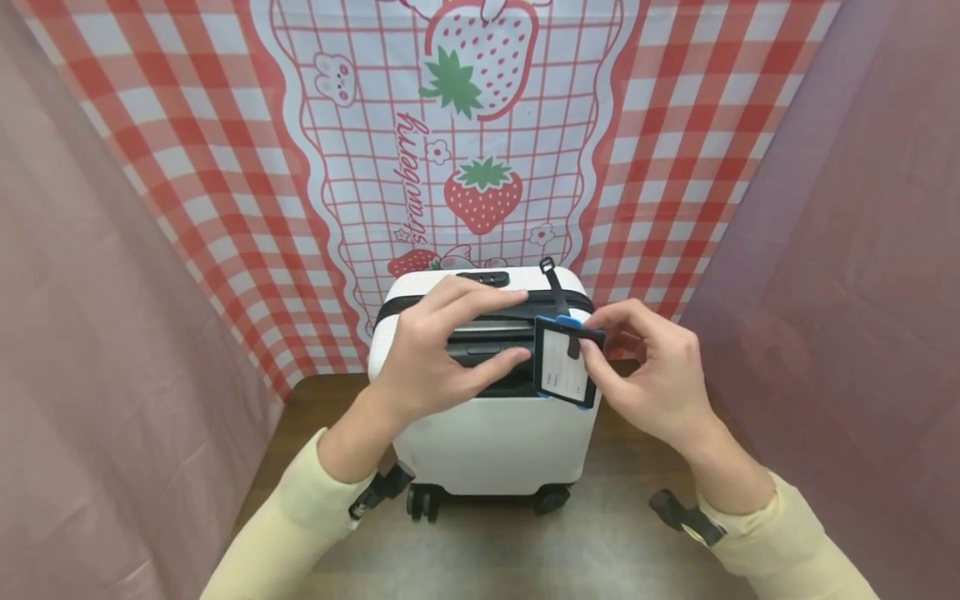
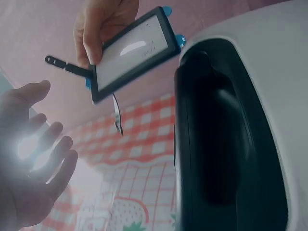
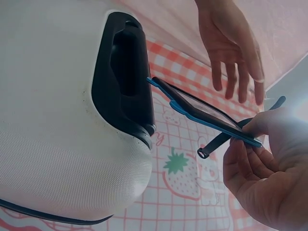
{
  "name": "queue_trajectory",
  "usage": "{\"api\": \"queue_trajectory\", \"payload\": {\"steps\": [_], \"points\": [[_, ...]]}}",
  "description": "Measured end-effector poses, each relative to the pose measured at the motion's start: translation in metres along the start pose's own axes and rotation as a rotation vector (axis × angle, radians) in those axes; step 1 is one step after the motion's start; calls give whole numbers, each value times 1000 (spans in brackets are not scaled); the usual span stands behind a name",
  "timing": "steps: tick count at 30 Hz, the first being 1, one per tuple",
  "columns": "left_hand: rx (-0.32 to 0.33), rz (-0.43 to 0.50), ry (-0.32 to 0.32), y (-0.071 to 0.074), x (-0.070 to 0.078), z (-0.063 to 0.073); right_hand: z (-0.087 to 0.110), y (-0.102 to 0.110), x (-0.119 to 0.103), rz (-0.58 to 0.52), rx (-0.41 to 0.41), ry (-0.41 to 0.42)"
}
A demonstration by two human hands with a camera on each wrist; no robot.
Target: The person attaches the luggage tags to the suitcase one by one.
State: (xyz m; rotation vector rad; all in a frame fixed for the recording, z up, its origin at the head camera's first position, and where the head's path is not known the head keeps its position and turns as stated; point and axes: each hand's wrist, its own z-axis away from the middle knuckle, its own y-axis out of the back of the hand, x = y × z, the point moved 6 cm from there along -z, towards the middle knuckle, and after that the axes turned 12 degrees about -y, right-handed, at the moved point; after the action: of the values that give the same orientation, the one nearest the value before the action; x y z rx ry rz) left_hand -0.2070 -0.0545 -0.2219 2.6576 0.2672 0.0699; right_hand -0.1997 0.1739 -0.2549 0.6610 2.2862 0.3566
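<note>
Between thumb and fingers, the right hand (image 1: 663,379) pinches the tag (image 1: 558,367), left hand (image 1: 420,358) relaxed.

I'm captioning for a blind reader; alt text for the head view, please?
A person's right hand pinches a black-and-blue luggage tag by a white wheeled suitcase, while the empty left hand is open near the tag. Behind is a strawberry-print cloth.

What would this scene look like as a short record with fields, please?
Right hand: pinches the luggage tag near one end
Left hand: holds nothing, left of the tag
Luggage tag: black frame, blue edges, white card inside
Strap: black, its buckle end hanging loose
Suitcase: white, standing on black wheels on a brown table
Backdrop: strawberry-print cloth with red-and-white checks
</note>
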Motion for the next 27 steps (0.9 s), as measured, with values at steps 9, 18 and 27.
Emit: {"api": "queue_trajectory", "payload": {"steps": [9,18,27], "points": [[-54,89,-196,-21,16,-20,2,-2,0,-13,-13,33],[-71,94,-272,-29,19,-24,3,-4,1,-31,-16,33],[-26,124,-183,-26,13,-27,9,-9,3,-42,-31,37]]}}
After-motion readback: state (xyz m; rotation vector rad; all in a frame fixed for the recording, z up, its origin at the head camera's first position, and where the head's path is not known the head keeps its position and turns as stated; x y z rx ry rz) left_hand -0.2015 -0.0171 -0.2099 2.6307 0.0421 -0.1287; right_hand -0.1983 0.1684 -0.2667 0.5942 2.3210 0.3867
